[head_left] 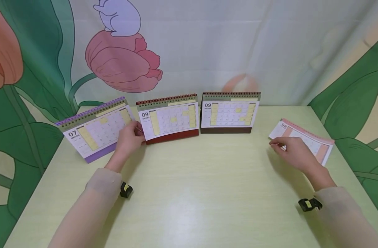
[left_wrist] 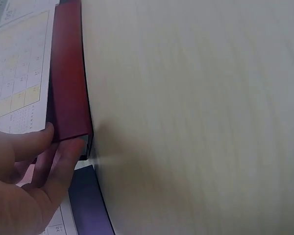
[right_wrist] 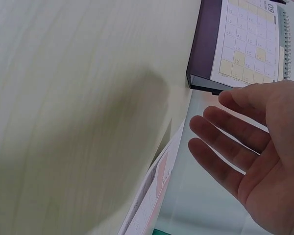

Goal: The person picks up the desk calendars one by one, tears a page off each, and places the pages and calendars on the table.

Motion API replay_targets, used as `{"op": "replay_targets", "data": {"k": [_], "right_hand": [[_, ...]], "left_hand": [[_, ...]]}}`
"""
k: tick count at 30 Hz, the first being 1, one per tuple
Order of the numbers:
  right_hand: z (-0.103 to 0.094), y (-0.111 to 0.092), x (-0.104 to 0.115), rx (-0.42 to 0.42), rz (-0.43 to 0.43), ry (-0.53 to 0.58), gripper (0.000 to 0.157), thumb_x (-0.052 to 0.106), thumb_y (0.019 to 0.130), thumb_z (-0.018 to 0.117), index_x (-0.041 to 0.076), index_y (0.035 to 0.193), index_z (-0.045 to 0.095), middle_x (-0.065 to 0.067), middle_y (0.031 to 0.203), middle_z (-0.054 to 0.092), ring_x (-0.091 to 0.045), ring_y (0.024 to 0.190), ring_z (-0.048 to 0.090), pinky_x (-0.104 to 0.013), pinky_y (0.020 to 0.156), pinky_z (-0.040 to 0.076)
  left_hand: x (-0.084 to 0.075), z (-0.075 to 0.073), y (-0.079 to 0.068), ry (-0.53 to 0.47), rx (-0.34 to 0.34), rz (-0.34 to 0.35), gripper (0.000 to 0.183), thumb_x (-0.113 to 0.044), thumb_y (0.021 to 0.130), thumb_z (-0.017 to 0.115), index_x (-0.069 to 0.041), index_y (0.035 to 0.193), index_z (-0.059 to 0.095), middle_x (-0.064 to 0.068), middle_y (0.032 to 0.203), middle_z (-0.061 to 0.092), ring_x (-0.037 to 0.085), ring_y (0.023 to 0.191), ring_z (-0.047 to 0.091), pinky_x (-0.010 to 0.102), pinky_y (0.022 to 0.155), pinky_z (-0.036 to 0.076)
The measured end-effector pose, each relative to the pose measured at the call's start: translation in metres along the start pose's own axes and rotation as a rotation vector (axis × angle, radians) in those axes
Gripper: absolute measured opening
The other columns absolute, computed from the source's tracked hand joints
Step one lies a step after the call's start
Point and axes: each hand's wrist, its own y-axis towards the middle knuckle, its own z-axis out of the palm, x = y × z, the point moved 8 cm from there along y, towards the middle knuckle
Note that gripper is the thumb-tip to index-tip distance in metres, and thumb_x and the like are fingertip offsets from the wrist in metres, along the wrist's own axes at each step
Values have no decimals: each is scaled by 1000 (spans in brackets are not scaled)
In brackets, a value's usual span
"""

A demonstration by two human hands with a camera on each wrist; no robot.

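Note:
Along the back of the table, a desk calendar [head_left: 168, 120] with a red base and page 09 stands upright. My left hand [head_left: 130, 137] grips it at its lower left corner, where thumb and fingers meet the end of the red base [left_wrist: 71, 73]. A purple-edged desk calendar [head_left: 97, 129] with page 07 stands at an angle just left of that hand. At the far right, my right hand [head_left: 292, 153] hovers over the left part of a pink-edged calendar [head_left: 322, 146] with page 08. In the right wrist view its fingers are loosely bent and hold nothing.
A dark-based desk calendar [head_left: 229, 115] with page 09 stands right of the red one, a narrow gap between them. A patterned curtain [head_left: 201, 51] hangs behind the pale table [head_left: 189, 186]. Small black devices [head_left: 126, 190] sit at both wrists.

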Motion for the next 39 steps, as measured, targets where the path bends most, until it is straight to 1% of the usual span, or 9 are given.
{"op": "replay_targets", "data": {"k": [6, 9, 13, 18, 27, 35, 39], "right_hand": [[-2, -1, 2, -13, -18, -3, 18, 11, 102, 65, 0, 112, 75, -12, 103, 75, -22, 82, 61, -40, 70, 51], [-2, -2, 1, -19, -25, -4, 18, 12, 102, 65, 0, 111, 75, -12, 103, 75, -22, 83, 63, -41, 71, 52], [-1, -2, 1, -21, -28, -4, 19, 12, 102, 64, 0, 111, 75, -13, 104, 75, -24, 88, 66, -45, 76, 53], [-1, -2, 0, -19, -33, 0, 19, 12, 102, 64, 0, 111, 75, -13, 104, 75, -25, 89, 66, -45, 75, 52], [1, -3, -1, -27, -48, 5, 17, 11, 102, 65, 0, 109, 75, -13, 102, 75, -27, 90, 68, -46, 75, 53], [3, -6, 0, -18, -48, 17, 17, 10, 102, 64, 0, 110, 75, -13, 103, 75, -28, 92, 69, -49, 79, 54], [4, -7, 1, -14, -47, 31, 18, 11, 102, 64, 0, 111, 75, -13, 104, 75, -29, 93, 69, -49, 79, 54]], "left_hand": [[2, 4, 4, 10, 0, -43, 16, 5, 92, 62, 0, 106, 57, 16, 95, 61, 29, 83, 56, 34, 68, 51], [2, 3, 5, 19, -11, -46, 14, 4, 93, 61, 1, 106, 57, 17, 94, 61, 28, 82, 57, 34, 67, 50], [1, 2, 6, 29, -31, -45, 13, 4, 92, 61, 1, 104, 57, 17, 94, 61, 29, 82, 56, 34, 66, 49], [0, 2, 6, 23, -48, -51, 14, 6, 91, 60, 2, 104, 57, 17, 94, 61, 29, 83, 56, 34, 66, 48], [0, -2, 6, 63, -99, -35, 16, 7, 87, 60, 2, 102, 59, 16, 95, 63, 29, 86, 55, 34, 71, 43], [0, -1, 6, 63, -70, -40, 21, 5, 89, 59, 5, 110, 63, 19, 101, 66, 31, 90, 59, 36, 75, 46], [2, -2, 2, 68, -62, -53, 22, 2, 92, 59, 4, 114, 64, 18, 103, 68, 31, 91, 61, 37, 78, 46]]}}
